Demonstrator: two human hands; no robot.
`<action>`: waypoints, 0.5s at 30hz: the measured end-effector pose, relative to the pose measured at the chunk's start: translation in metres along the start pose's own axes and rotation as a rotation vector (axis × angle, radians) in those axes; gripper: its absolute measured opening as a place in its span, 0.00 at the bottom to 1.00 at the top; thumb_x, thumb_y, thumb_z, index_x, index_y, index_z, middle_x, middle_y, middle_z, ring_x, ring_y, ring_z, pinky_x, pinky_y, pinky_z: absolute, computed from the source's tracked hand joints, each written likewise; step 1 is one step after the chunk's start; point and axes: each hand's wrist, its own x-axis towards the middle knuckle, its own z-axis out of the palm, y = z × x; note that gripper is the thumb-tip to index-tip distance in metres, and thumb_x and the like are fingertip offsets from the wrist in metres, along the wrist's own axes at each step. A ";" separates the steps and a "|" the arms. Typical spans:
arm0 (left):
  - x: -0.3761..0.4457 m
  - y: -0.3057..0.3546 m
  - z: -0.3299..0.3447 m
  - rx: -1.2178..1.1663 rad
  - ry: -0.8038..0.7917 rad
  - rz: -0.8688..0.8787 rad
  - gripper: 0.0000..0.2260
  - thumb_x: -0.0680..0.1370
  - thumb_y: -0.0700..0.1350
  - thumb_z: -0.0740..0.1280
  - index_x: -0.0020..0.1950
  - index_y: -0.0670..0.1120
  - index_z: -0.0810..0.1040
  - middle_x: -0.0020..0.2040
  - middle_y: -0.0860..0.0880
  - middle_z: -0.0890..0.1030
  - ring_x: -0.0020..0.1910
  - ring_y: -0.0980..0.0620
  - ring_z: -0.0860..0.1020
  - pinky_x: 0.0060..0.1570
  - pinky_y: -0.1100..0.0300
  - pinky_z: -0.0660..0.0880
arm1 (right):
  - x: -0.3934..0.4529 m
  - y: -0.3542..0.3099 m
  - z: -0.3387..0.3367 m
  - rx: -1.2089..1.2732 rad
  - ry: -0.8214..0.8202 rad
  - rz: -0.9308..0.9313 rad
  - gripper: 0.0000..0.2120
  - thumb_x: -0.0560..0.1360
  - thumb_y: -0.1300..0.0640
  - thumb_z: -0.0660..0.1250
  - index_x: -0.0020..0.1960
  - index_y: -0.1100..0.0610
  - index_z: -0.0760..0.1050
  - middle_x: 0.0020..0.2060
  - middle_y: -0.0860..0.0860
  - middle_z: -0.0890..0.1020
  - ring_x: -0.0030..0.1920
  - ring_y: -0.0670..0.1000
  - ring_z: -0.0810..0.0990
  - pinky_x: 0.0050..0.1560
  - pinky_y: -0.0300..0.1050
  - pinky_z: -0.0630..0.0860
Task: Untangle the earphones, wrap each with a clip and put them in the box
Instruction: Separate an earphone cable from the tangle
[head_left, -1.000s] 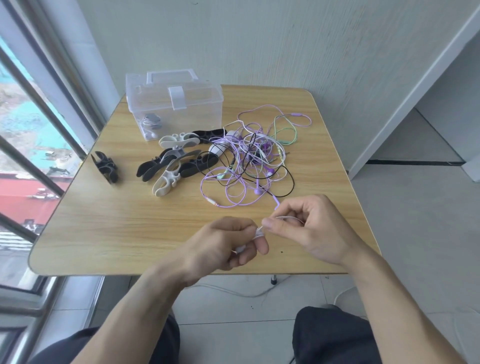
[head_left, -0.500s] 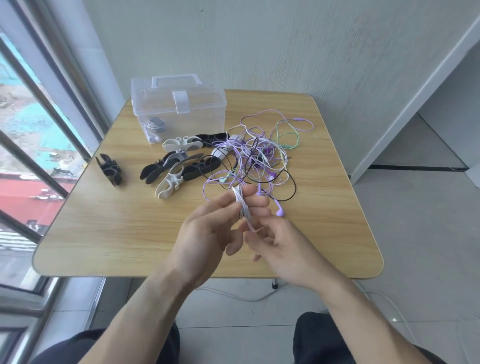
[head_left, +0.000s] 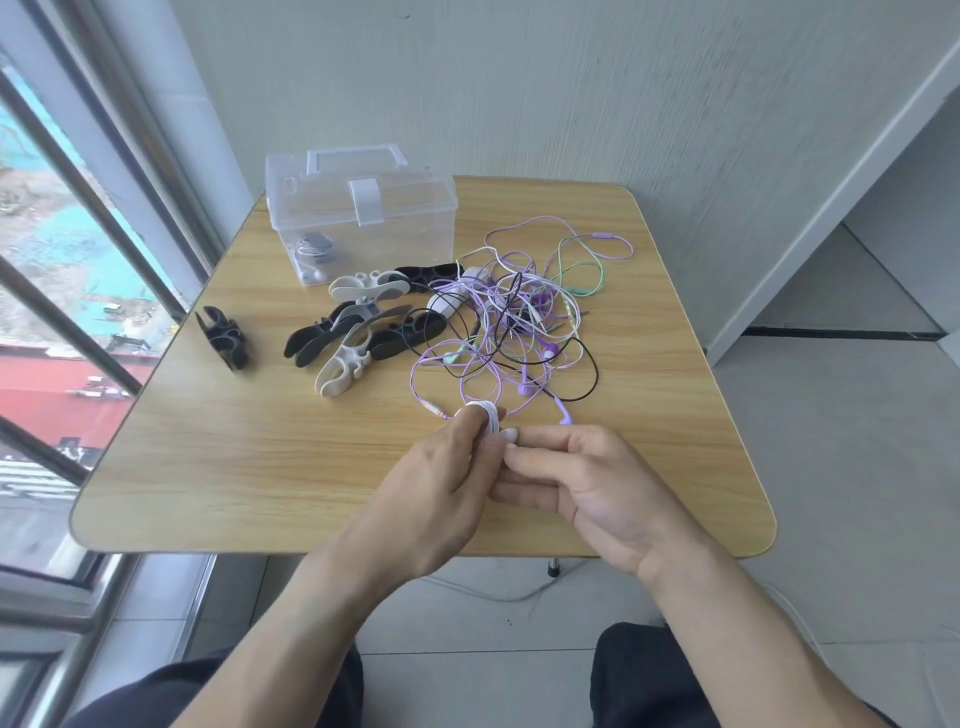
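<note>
Hands (head_left: 447, 483) lowered; white coil (head_left: 487, 415) upright.

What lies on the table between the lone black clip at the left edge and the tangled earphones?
In the head view, a cluster of black and white clips lies between the lone black clip and the tangled earphones.

The box (head_left: 363, 228) is sitting at the table's (head_left: 208, 467) back left, clips (head_left: 358, 332) lying before it, tangled earphones (head_left: 519, 322) lying to their right.

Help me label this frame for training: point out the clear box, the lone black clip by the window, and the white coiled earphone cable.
clear box (head_left: 410, 234): head view, front wall.
lone black clip (head_left: 223, 338): head view, its middle.
white coiled earphone cable (head_left: 485, 415): head view, top of coil.
</note>
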 end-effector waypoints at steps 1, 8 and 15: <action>0.000 0.000 0.001 0.006 -0.005 0.008 0.12 0.84 0.48 0.54 0.46 0.41 0.67 0.41 0.45 0.76 0.38 0.49 0.71 0.41 0.56 0.70 | -0.001 -0.001 -0.001 0.000 0.018 -0.002 0.09 0.78 0.68 0.65 0.54 0.68 0.82 0.50 0.62 0.85 0.51 0.56 0.85 0.51 0.47 0.83; 0.005 0.002 -0.005 -0.227 -0.059 -0.230 0.13 0.82 0.46 0.58 0.37 0.48 0.72 0.33 0.55 0.78 0.33 0.53 0.73 0.34 0.66 0.68 | -0.004 0.001 0.009 -0.409 0.212 -0.111 0.16 0.70 0.47 0.75 0.44 0.60 0.84 0.30 0.51 0.84 0.28 0.49 0.81 0.29 0.42 0.78; 0.009 0.016 -0.012 -0.733 -0.067 -0.553 0.14 0.76 0.38 0.58 0.30 0.45 0.67 0.28 0.46 0.64 0.29 0.50 0.58 0.27 0.59 0.51 | 0.001 0.015 0.011 -0.713 0.348 -0.373 0.28 0.69 0.30 0.68 0.57 0.50 0.74 0.47 0.43 0.79 0.44 0.42 0.80 0.45 0.35 0.76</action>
